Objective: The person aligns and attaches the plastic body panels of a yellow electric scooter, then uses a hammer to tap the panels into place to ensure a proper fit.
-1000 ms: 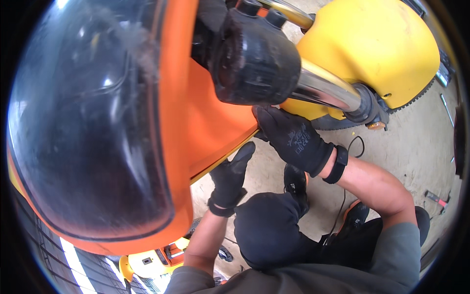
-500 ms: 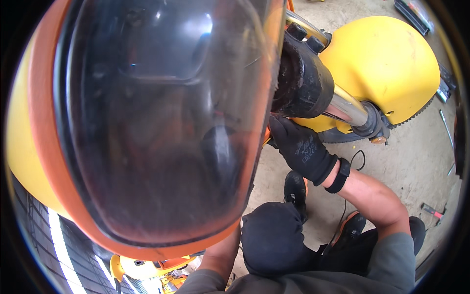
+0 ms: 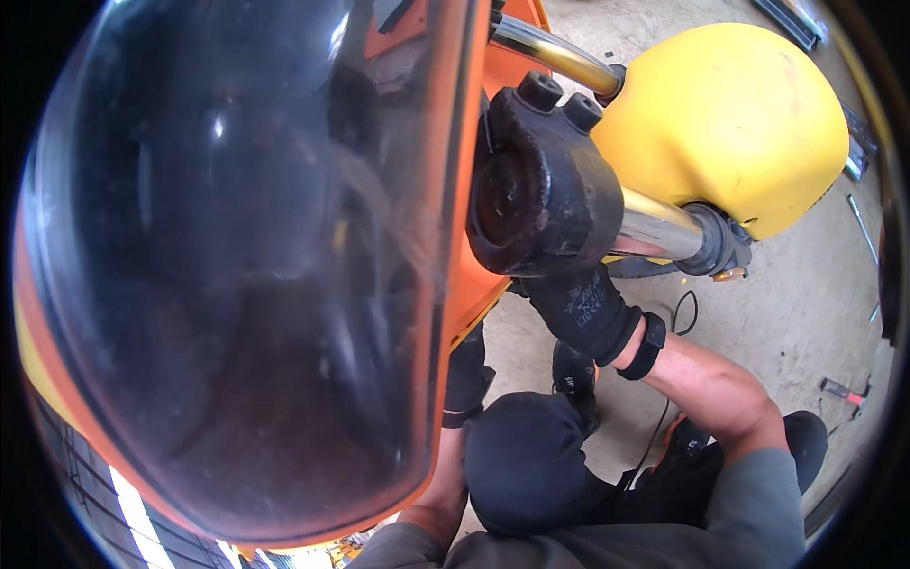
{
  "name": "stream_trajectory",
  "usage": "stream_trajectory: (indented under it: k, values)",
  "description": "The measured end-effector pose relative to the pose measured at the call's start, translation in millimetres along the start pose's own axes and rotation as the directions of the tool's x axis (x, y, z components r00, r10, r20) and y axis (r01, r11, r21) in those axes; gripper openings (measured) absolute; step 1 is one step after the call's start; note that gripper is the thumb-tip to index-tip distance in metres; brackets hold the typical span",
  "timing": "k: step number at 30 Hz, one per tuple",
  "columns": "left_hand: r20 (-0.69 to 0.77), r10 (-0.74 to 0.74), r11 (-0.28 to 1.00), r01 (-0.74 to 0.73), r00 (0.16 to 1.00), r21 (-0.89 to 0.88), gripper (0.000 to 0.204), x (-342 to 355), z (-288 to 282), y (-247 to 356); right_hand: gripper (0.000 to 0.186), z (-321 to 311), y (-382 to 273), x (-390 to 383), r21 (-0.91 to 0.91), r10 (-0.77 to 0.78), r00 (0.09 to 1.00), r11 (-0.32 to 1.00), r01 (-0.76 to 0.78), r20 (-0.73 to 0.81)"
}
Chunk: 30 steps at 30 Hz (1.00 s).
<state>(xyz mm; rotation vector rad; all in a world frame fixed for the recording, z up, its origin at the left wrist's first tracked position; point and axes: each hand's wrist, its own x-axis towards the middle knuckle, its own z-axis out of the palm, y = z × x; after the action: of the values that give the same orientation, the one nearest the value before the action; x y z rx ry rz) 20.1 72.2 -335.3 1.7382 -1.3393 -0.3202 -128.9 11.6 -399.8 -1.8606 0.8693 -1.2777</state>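
A large dark, glossy windshield-like panel [image 3: 246, 284] with an orange rim [image 3: 459, 190] fills the left half of the head view. My left hand [image 3: 464, 375], in a black glove, is at the panel's lower right edge. Its fingers are hidden behind the panel. Also in a black glove, my right hand [image 3: 583, 308] reaches under a black fork clamp [image 3: 559, 190] with two bolts on top. The clamp and the orange body hide its fingers, so I cannot make out what it holds, if anything. A shiny fork tube [image 3: 654, 228] runs right from the clamp.
A yellow fender [image 3: 725, 128] covers the wheel at the upper right, beside a second fork tube [image 3: 555, 47]. On the concrete floor lie a hammer [image 3: 842, 394], a long metal rod [image 3: 863, 232] and a black cable [image 3: 684, 313]. My shoes and bent knee are below.
The panel and its orange rim have shifted left, baring more of the clamp and orange body. My right hand has moved slightly down. My left glove has come into view beside the panel.
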Motion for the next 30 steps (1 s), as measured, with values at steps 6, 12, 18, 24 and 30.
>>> stream_trajectory:
  k: [6, 12, 18, 24, 30]
  values:
    - [0.054, 0.136, 0.983, -0.142, 0.989, 0.115, 0.025, 4, -4, -9, 0.039, 12, -15, -4, 0.052, 0.157, 0.980, 0.987, -0.152, -0.120]
    - [0.080, 0.180, 0.962, -0.192, 0.980, 0.194, 0.025, 6, 4, -8, 0.047, 28, -6, -28, 0.230, 0.324, 0.934, 0.931, -0.285, -0.153]
    - [-0.019, 0.066, 0.955, -0.057, 0.998, 0.290, 0.028, -7, -1, -21, 0.045, 67, 12, -53, 0.382, 0.364, 0.930, 0.867, -0.321, -0.045]
    - [0.174, 0.264, 0.807, -0.316, 0.949, 0.499, 0.027, -35, -40, -30, 0.044, 60, 5, -34, 0.380, 0.232, 0.973, 0.901, -0.210, -0.011]
    - [0.169, 0.212, 0.848, -0.267, 0.963, 0.458, 0.027, -32, -29, -30, 0.044, 87, 7, -56, 0.669, 0.347, 0.936, 0.682, -0.297, 0.061]
